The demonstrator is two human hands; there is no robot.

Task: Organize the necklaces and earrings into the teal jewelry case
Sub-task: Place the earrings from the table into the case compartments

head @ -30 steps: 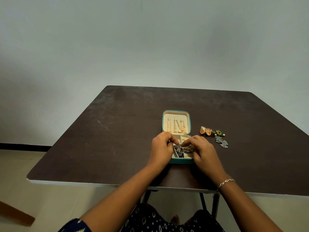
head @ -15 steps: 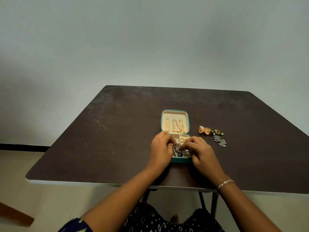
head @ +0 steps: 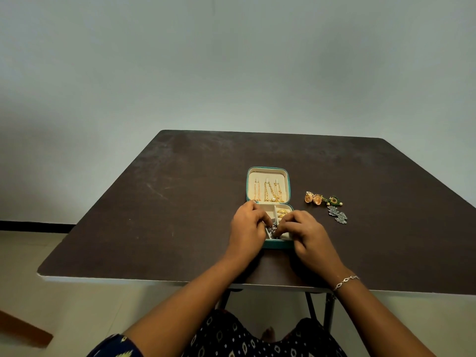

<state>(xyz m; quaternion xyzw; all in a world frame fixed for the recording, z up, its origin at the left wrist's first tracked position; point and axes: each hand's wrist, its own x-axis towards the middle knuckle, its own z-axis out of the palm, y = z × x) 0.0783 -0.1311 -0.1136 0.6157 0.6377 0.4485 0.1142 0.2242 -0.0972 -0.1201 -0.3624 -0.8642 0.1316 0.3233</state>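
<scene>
My left hand (head: 248,228) is curled over the left edge of the case (head: 289,186), fingertips pinching one side of a small dark silver earring (head: 272,228). My right hand (head: 306,233) pinches its other side, so both are closed on the same piece above the near middle compartment. To do this well, I think I should lower it straight down until it lies flat inside the dividers, let go with one hand first, and keep the dangling parts from catching on the divider or spilling into the next slot.

The case sits open near the middle of the table (head: 180,202), teal outside and cream inside. Its lid lies back flat with gold necklaces (head: 269,193) hung in three strands from pegs. In the far right compartment rest gold earrings (head: 283,212). Still out on the table, to the right of the case, are two gold bell earrings (head: 314,198), a green earring (head: 334,200) touching them, and silver leaf earrings (head: 338,215) just beside.
</scene>
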